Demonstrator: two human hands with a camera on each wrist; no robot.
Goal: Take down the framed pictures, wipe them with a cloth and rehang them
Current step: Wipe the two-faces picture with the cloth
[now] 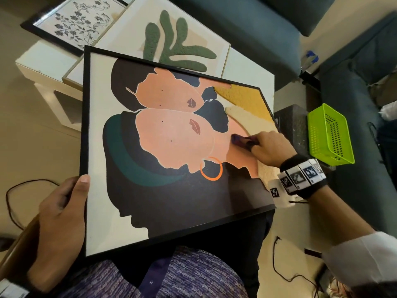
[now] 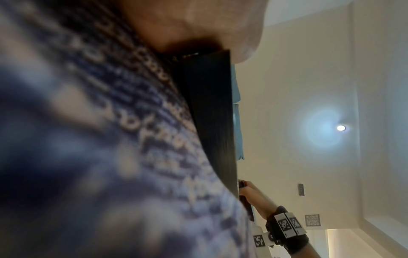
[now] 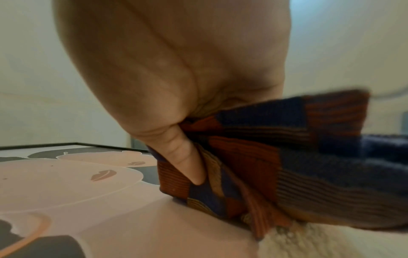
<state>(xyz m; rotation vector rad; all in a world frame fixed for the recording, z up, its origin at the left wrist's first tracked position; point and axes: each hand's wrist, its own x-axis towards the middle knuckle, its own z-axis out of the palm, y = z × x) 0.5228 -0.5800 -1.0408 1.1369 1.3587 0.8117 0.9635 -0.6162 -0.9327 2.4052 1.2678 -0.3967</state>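
You sat with the large black-framed picture of two peach-coloured faces (image 1: 171, 147) lying tilted across your lap, its far corner reaching over the white low table (image 1: 43, 61). Your left hand (image 1: 62, 214) held the frame at its left edge, the thumb lying on the front and the fingers curled behind it. Your right hand (image 1: 268, 147) gripped a bunched checked cloth in dark blue and rust red (image 1: 242, 141), the fingers closed around it, and pressed it on the peach area near the right side of the picture, just beside the cream tufted patch. In the right wrist view the cloth (image 3: 253, 165) touched the picture surface (image 3: 66, 183) directly. On the white table behind lay two more pictures: a light-framed picture with a green tufted leaf shape (image 1: 171, 39), partly under the big frame, and a black-framed picture with a dark floral print (image 1: 75, 24) further left. A dark teal sofa (image 1: 247, 29) stood behind the table and continued on the right side. Near your right wrist a bright green plastic basket with holes (image 1: 329, 134) stood beside a dark speckled block (image 1: 294, 125). The floor (image 1: 25, 130) was pale beige, and thin black cables (image 1: 12, 203) lay on it at the left and lower right. In the left wrist view a small round ceiling light (image 2: 341, 128) shone on a cream ceiling.
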